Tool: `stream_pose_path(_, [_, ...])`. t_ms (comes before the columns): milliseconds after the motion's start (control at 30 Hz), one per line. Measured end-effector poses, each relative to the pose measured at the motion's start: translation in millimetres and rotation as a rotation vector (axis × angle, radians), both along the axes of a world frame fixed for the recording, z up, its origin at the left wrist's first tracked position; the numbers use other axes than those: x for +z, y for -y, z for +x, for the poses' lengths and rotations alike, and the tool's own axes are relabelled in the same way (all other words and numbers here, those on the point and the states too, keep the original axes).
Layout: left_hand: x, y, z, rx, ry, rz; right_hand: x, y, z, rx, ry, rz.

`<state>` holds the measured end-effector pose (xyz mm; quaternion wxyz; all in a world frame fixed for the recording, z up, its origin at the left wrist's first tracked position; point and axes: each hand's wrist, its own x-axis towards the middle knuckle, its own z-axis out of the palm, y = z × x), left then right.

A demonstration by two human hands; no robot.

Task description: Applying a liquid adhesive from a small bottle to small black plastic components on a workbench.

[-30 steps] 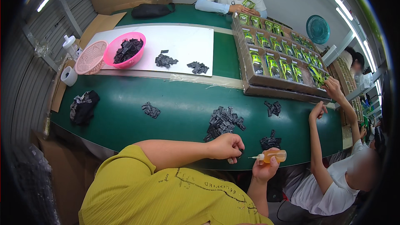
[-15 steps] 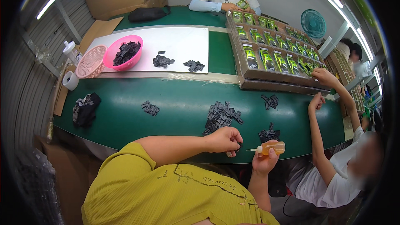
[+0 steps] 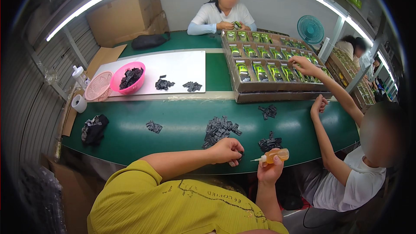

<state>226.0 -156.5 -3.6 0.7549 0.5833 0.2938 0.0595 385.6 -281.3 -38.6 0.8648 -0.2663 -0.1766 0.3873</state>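
Note:
My left hand [image 3: 226,151] is closed in a pinch at the near table edge, on a small black part [image 3: 241,154] mostly covered by the fingers. Beside it, my right hand [image 3: 269,173] grips a dropper bottle [image 3: 278,155] of amber liquid. The bottle lies tilted, its thin needle tip pointing left toward the black part, a short gap away. Just beyond my left hand is a large heap of flat black plastic parts [image 3: 219,130]. A smaller pile of black parts [image 3: 270,143] sits behind the bottle.
A partitioned cardboard box [image 3: 260,87] of green-and-black packs stands at the far right; a co-worker's hand [image 3: 305,66] reaches over it. Another person [image 3: 223,15] sits opposite. Far left are a pink bowl [image 3: 116,80], a pink basket [image 3: 99,87] and a dark cloth [image 3: 96,131].
The view has tilted upward, showing more of the far side. The co-worker's reaching hand has moved left over the box. My hands keep nearly the same hold, needle tip still apart from the part.

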Motion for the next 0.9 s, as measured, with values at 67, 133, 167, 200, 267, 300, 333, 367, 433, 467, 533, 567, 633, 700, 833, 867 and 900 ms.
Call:
stream_pose_path(67, [4.9, -1.2, 9.0, 0.010, -0.008, 0.051, 1.5, 2.2, 5.7, -0.056, 0.003, 0.011])
stream_pose_path(133, [4.9, -4.6, 19.3, 0.031, 0.013, 0.056, 5.7, 7.3, 12.1, -0.062, 0.003, 0.020])
stream_pose_path(167, [5.0, -7.7, 25.5, 0.028, 0.026, 0.094, 7.6, 10.1, 16.0, -0.060, -0.003, 0.037])
stream_pose_path(200, [5.2, -10.3, 32.6, 0.023, 0.039, 0.132, 8.7, 13.0, 19.8, -0.062, -0.008, 0.053])
stream_pose_path(267, [5.3, -12.0, 46.0, 0.035, 0.026, 0.176, 8.6, 18.8, 25.4, -0.076, -0.011, 0.054])
stream_pose_path(300, [5.8, -13.8, 54.2, 0.049, 0.016, 0.227, 8.7, 19.9, 28.6, -0.089, -0.009, 0.061])
stream_pose_path(333, [5.9, -14.9, 62.6, 0.056, 0.012, 0.237, 8.1, 20.7, 30.9, -0.092, -0.010, 0.059])
stream_pose_path(367, [6.6, -15.0, 69.9, 0.054, 0.012, 0.235, 6.7, 21.4, 32.7, -0.098, -0.028, 0.064])
stream_pose_path(433, [8.0, -14.5, 83.3, 0.065, 0.035, 0.285, 4.6, 21.8, 34.7, -0.106, -0.066, 0.074])
stream_pose_path(467, [5.9, -15.2, 90.0, 0.055, 0.032, 0.321, 4.2, 22.0, 34.8, -0.103, -0.069, 0.071])
stream_pose_path(533, [14.7, -11.8, 98.2, 0.021, 0.022, 0.392, 7.4, 24.7, 35.2, -0.093, -0.023, 0.060])
stream_pose_path(567, [17.4, -10.3, 99.6, -0.007, 0.006, 0.463, 7.5, 25.2, 34.5, -0.096, -0.019, 0.059])
stream_pose_path(633, [5.6, -11.4, 101.8, 0.001, 0.016, 0.759, 7.6, 23.6, 35.4, -0.096, -0.037, 0.056])
stream_pose_path(700, [3.6, -10.5, 100.7, 0.005, 0.026, 1.051, 6.3, 23.2, 38.3, -0.093, -0.034, 0.049])
stream_pose_path(833, [29.5, -9.4, 54.9, -0.070, -0.036, 1.281, 8.2, 23.6, 36.4, -0.090, -0.020, 0.048])
stream_pose_path(867, [31.7, -12.9, 42.9, -0.092, -0.052, 1.462, 7.4, 24.0, 36.0, -0.089, -0.022, 0.043])
stream_pose_path(900, [32.6, -17.6, 31.2, -0.092, -0.053, 1.457, 6.9, 24.5, 35.5, -0.076, -0.015, 0.045])
